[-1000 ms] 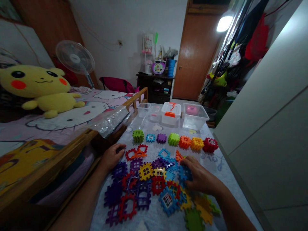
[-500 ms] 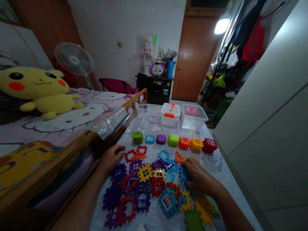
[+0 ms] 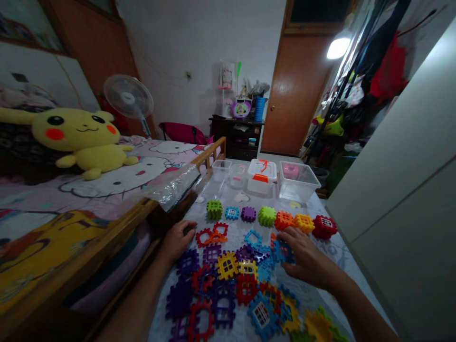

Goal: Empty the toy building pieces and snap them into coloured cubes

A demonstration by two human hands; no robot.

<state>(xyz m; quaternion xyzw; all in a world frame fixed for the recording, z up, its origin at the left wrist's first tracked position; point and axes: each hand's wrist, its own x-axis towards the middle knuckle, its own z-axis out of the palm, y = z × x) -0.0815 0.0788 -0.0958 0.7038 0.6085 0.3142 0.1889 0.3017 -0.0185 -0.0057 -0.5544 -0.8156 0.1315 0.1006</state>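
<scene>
My right hand [image 3: 309, 254] pinches a blue toothed building piece [image 3: 284, 251] between thumb and fingers, tilted above the right side of the loose pieces. Partly behind it shows an orange piece [image 3: 273, 240]. My left hand [image 3: 180, 240] rests at the table's left edge, thumb and fingers apart, with nothing seen in it. Close to it lie red frame pieces [image 3: 204, 237] and a dark purple piece [image 3: 187, 261]. Between the hands spreads a loose pile: a yellow window piece [image 3: 227, 265], a red window piece [image 3: 246, 289] and a blue piece with a white window [image 3: 262, 315].
Colour-sorted stacks stand in a row beyond the pile, from a green stack [image 3: 214, 210] to a dark red stack [image 3: 324, 227]. Behind them are a lidded box [image 3: 261, 176] and an open clear bin [image 3: 298, 183]. A wooden bed rail [image 3: 135, 213] borders the left.
My right hand has picked the blue piece up from the table and tilted it. My left hand stays beside the pile. The whole view has shifted slightly.
</scene>
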